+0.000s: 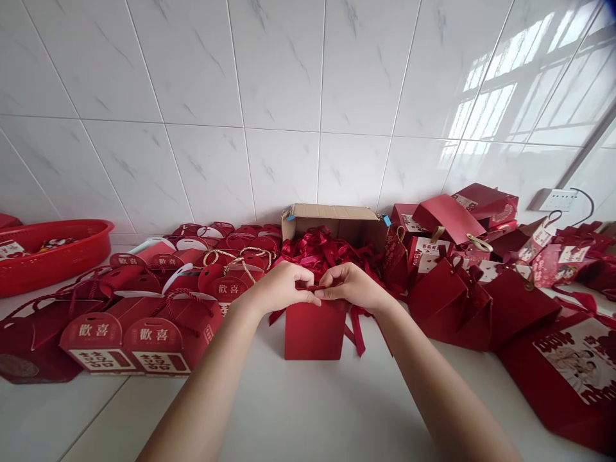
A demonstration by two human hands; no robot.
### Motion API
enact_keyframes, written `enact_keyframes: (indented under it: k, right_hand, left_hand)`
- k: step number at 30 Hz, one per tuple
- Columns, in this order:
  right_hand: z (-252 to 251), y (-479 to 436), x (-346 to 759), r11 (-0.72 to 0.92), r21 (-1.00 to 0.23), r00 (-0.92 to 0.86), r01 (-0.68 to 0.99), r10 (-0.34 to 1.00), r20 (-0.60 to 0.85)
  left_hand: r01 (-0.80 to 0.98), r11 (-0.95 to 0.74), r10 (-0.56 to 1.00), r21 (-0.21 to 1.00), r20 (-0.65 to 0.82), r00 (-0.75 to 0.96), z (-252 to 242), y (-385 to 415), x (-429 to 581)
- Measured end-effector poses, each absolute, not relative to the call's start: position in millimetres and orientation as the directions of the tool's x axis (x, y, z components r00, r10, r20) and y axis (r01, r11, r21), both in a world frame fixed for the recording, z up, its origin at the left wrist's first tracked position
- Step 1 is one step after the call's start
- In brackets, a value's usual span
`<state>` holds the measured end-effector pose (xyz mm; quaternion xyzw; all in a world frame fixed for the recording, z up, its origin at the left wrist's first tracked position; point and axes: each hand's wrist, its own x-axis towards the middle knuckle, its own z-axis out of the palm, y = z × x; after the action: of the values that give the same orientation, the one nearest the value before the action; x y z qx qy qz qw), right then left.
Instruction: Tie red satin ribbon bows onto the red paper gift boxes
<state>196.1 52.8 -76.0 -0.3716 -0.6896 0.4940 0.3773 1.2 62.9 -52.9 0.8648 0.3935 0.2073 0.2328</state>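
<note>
A plain red gift box (pixel 314 330) stands upright on the white surface in front of me. At its top edge my left hand (pixel 287 285) is closed in a pinch, thumb pointing right. My right hand (pixel 350 287) pinches the same edge from the other side, and the two thumbs almost meet. What exactly lies between the fingertips is partly hidden by them. Dark red ribbon (pixel 357 333) hangs down just right of the box. Behind my hands, an open cardboard carton (pixel 332 212) is heaped with shiny red ribbons (pixel 317 242).
Rows of red handled candy boxes (pixel 154 333) stand on the left, some with gold cords (pixel 240 256). A red plastic basin (pixel 58 256) sits farther left. On the right are piled red gift bags (pixel 447 308) and a power strip (pixel 556 199) by the tiled wall (pixel 279 83).
</note>
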Motion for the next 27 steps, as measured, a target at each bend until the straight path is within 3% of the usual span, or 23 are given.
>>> enact_keyframes:
  k: [4,8,13,22,27]
  right_hand:
    - [-68,50,210,0.306,-0.904,-0.493,0.298,0.861,0.129]
    - [-63,51,229,0.448,-0.758,-0.493,0.475,0.848,0.192]
    - [-62,52,241,0.430,-0.638,-0.451,0.639,0.881,0.142]
    - [-45,39,242,0.412,-0.704,-0.291,0.579,0.911,0.293]
    - [-42,37,245,0.362,-0.753,-0.248,0.550,0.931,0.267]
  left_hand:
    - [0.580,-0.593,0.771,0.559,0.185,0.610,-54,64,2]
    - [0.573,-0.613,0.769,0.544,0.243,0.592,-52,66,-1]
    - [0.584,-0.631,0.764,0.511,0.275,0.585,-52,67,-1]
    - [0.595,-0.538,0.814,0.597,0.183,0.552,-56,69,-2]
    - [0.542,-0.539,0.794,0.645,0.174,0.582,-54,67,-2]
